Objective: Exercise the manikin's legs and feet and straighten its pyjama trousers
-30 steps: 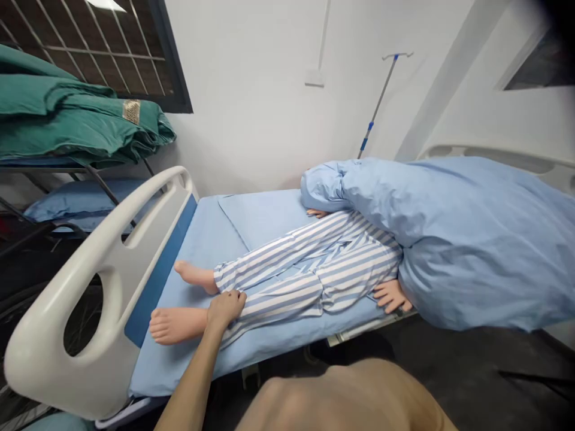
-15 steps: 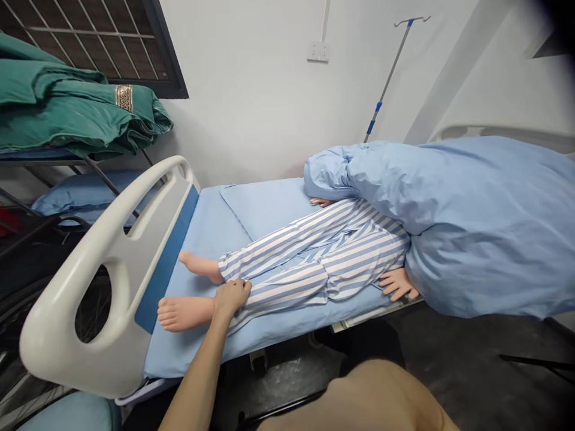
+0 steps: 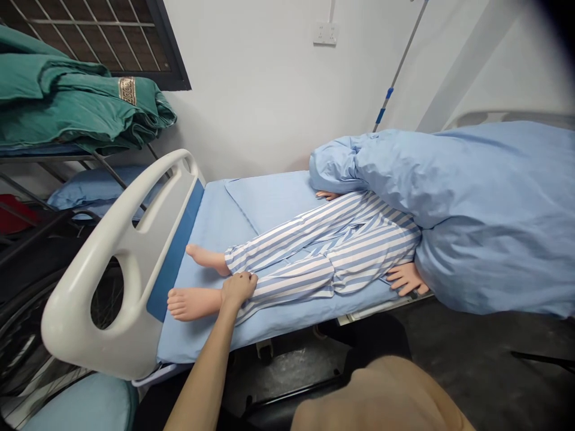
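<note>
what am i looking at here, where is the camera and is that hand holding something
There's no robot here, just a person working bare-handed. One camera, worn on their head, looks forward and down, so you see roughly what they see.

The left hand lies over the ankle of the nearer leg, on the trousers; whether it grips or only rests there, I can't tell. The blurred shape at the bottom may be the right hand or arm, too near the lens to be sure.

On the bed lies a figure, apparently a manikin, its feet bare and pointing toward the footboard. A blue quilt covers its upper part.
</note>
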`<state>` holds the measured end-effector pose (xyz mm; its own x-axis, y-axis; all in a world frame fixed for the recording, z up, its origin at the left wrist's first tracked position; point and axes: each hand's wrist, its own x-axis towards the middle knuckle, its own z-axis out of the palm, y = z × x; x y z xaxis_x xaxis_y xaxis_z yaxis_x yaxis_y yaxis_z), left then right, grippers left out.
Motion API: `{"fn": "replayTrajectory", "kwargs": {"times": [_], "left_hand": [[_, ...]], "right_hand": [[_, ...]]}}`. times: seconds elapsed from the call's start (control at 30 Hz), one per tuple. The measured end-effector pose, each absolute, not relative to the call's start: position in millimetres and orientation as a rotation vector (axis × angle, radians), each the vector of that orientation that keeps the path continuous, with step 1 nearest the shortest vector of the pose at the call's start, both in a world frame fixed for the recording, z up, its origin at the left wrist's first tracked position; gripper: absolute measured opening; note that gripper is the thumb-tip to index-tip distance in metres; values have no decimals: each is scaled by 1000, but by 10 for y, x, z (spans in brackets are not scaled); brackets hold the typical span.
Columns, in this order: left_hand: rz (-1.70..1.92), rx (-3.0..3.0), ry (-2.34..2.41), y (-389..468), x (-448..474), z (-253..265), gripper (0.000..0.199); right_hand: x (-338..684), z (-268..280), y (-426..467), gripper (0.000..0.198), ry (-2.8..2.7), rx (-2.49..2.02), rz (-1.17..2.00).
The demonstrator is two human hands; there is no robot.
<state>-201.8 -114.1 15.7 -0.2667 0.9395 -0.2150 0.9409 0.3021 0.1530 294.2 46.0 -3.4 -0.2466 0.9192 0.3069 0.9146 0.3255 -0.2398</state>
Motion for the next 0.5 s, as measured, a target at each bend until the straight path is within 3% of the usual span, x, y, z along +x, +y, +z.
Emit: {"fn": "replayTrajectory", "kwargs": {"times": [0.07,0.13,0.27,0.43,0.5], "left_hand": [[1,1716,2310,-1143,-2010,165,47],[-8,1697,2320,-1144,-2003,170,47],[-36,1650,2326,-1154,-1994,187,46],[-46,1605,2335,-1162,-1974,202,43],[-43,1603,2339,-1160,-1969,195,44]], "right_hand": [[3060,-93,639,67,-2324,-1599,177],[3155,-178,728,75,-2417,-1564,310],[3282,-353,791,71,-2549,-1438,589],[3342,-463,877,67,-2827,-1221,1514],[3346,-476,889,64,-2812,-1183,1671]]}}
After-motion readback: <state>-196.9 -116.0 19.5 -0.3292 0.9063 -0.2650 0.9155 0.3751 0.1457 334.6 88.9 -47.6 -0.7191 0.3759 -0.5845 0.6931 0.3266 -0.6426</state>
